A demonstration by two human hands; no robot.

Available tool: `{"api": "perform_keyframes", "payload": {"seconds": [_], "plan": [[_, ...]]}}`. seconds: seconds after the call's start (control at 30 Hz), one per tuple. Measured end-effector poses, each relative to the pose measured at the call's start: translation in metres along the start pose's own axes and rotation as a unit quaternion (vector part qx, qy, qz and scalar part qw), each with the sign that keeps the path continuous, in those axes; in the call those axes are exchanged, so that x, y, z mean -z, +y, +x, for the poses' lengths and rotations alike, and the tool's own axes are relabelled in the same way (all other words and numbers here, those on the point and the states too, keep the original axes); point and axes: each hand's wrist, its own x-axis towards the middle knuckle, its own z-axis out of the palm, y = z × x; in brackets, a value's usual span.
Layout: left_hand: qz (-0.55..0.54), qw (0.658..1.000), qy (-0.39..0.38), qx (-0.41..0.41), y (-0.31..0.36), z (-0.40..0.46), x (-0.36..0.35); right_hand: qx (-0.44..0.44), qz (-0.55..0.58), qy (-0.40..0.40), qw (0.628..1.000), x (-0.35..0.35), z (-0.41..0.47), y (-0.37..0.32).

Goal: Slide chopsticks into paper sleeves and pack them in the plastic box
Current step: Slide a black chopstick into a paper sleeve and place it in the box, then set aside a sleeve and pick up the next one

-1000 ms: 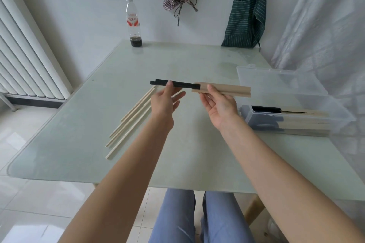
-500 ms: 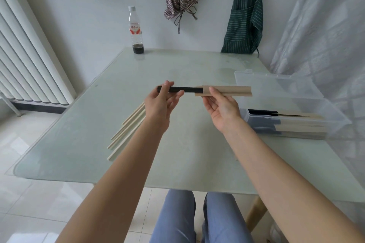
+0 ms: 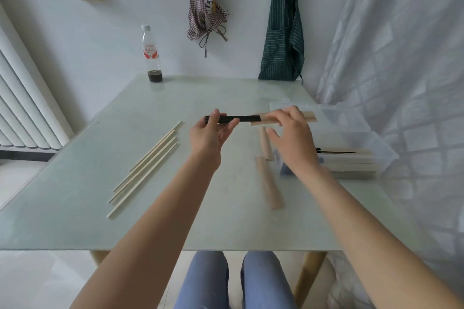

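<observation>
Up above the bench [image 3: 226, 221], the left hand [image 3: 209, 134] pinched black chopsticks [image 3: 233, 118]; the right hand [image 3: 291, 133] gripped their paper sleeve [image 3: 308, 116]. Two sleeves [image 3: 270, 183] lay below, box [image 3: 351, 155] right, bare sticks [image 3: 148, 168] left.

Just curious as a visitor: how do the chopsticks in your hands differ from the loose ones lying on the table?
The held chopsticks are black, lifted level, their far end inside a paper sleeve. The loose chopsticks are pale wood, bare, lying slantwise on the table. Both are long, thin sticks.
</observation>
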Motion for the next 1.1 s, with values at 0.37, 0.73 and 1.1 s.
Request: {"api": "perform_keyframes", "payload": {"seconds": [0.37,0.73,1.1], "plan": [[0.127,0.986,-0.079,0.075,-0.061,0.006,-0.080,-0.040,-0.149,-0.093,0.984,0.058,0.015,0.086],[0.724,0.614,-0.237,-0.208,-0.107,0.035,-0.109,-0.082,-0.164,-0.157,0.970,0.063,0.023,0.138],[0.693,0.650,-0.190,-0.249,-0.104,0.039,-0.089,-0.119,0.013,-0.104,0.987,0.038,0.028,0.126]]}}
